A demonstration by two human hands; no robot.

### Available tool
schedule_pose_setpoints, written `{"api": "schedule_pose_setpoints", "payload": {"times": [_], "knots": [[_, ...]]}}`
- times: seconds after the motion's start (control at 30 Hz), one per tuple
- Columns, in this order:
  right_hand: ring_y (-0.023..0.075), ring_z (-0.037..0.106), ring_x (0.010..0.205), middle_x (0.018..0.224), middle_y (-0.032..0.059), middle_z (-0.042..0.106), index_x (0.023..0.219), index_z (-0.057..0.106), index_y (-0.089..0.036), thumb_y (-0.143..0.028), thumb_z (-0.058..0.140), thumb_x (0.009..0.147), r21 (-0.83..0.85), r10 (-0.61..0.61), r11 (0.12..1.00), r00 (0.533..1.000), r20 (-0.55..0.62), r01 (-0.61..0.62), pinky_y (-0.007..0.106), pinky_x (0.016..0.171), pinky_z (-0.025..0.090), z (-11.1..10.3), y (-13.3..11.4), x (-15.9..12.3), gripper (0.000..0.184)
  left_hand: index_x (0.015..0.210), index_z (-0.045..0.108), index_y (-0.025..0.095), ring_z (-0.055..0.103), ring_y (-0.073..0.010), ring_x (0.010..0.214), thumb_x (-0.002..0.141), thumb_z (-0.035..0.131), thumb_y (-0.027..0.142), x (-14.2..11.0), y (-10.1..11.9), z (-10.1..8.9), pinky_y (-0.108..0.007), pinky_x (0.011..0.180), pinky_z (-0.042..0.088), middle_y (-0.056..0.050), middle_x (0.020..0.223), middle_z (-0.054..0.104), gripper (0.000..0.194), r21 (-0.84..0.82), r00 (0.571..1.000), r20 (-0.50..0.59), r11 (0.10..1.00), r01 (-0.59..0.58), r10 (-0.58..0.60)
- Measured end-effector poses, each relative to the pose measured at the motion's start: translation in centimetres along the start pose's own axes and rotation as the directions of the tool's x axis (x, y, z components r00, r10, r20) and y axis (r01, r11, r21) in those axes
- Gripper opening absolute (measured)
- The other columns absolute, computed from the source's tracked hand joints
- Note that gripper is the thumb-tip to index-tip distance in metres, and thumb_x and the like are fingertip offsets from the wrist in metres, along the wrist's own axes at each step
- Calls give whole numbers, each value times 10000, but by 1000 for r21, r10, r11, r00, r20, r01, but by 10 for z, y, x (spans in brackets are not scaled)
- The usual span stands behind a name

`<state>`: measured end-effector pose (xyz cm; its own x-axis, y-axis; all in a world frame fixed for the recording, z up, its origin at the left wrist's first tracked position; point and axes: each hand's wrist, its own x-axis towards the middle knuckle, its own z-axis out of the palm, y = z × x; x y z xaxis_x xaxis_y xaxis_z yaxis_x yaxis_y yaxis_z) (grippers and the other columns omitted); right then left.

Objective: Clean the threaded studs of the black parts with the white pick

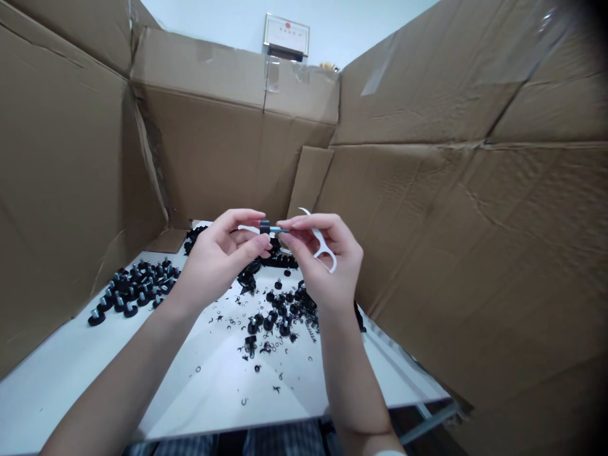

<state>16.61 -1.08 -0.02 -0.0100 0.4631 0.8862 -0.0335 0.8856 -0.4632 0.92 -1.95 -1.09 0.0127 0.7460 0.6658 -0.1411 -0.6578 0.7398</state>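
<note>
Between the fingertips of my left hand (213,256) is a small black screw foot (265,226), its round black head turned on its side. A thin metal shank (280,229) runs from the head toward the right fingertips, which close on its far end. My right hand (330,253) also holds a white-handled tool (325,253) like small scissors; a curved loop sticks out past the fingers, and its working end is hidden in the grip. Both hands are closed and raised above the white table (213,392).
Many black screw feet (137,285) with metal studs stand at the left. More black feet (270,320) lie amid black ring-like scraps (275,345) in the middle. Cardboard walls (213,145) enclose the table at left, back and right. A framed certificate (286,35) hangs behind.
</note>
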Motion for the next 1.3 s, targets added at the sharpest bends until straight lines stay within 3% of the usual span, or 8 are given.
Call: {"api": "schedule_pose_setpoints", "payload": {"times": [0.17,0.3,0.47,0.57,0.83,1.07,1.2,1.3], "knots": [[160,686,977,1030,-12,703,912,593,-265,-168,677,801,-29,54,998,994,98,-51,352,869,583,-2,-1,2,169,983,661,227,666,-152,900,767,737,160,-1,5,-1,-285,829,572,-16,965,672,239,60,991,-12,989,-135,136],[139,691,827,954,-19,705,893,583,-263,-229,692,807,7,146,989,985,88,-147,335,765,594,-2,-1,3,144,907,663,226,652,-130,900,761,719,111,-1,6,1,-260,823,569,-11,1024,638,195,105,971,2,965,-240,241],[158,682,883,917,-13,701,875,586,-263,-239,690,810,-16,115,993,992,47,-114,336,746,586,2,0,1,125,1033,636,241,661,-149,893,784,718,179,-1,5,1,-276,791,579,-34,1096,643,269,53,994,-25,993,-105,106],[163,687,914,920,-17,694,870,567,-266,-242,687,812,-29,89,996,995,55,-87,337,766,585,2,1,1,135,985,650,224,665,-153,838,800,716,227,-1,7,-1,-278,757,579,-34,980,672,196,85,998,-36,995,-54,57],[137,695,871,948,-21,689,913,561,-269,-249,697,813,11,127,992,986,104,-129,307,763,589,-2,1,3,170,918,678,234,631,-130,963,777,694,70,-1,7,-2,-251,867,549,-17,1040,631,216,154,946,54,934,-324,319],[182,694,933,906,-6,693,902,544,-271,-238,669,823,-74,71,995,997,25,-69,367,798,604,6,1,-3,151,1044,654,232,677,-173,895,782,730,186,-2,6,-1,-302,809,588,-33,950,680,277,60,999,24,997,-49,47],[168,698,972,996,-12,689,951,557,-278,-181,663,813,-47,46,998,997,63,-43,361,881,601,5,5,0,199,972,685,213,679,-177,893,742,763,167,3,9,-7,-309,841,581,-40,937,698,247,78,999,3,996,-32,32],[154,699,966,1027,-7,676,972,571,-272,-160,663,808,-35,37,999,999,0,-37,350,910,594,0,6,5,219,975,681,214,673,-170,920,733,776,183,13,-1,-19,-297,864,564,-40,969,694,262,104,999,-31,994,-15,19]]}}
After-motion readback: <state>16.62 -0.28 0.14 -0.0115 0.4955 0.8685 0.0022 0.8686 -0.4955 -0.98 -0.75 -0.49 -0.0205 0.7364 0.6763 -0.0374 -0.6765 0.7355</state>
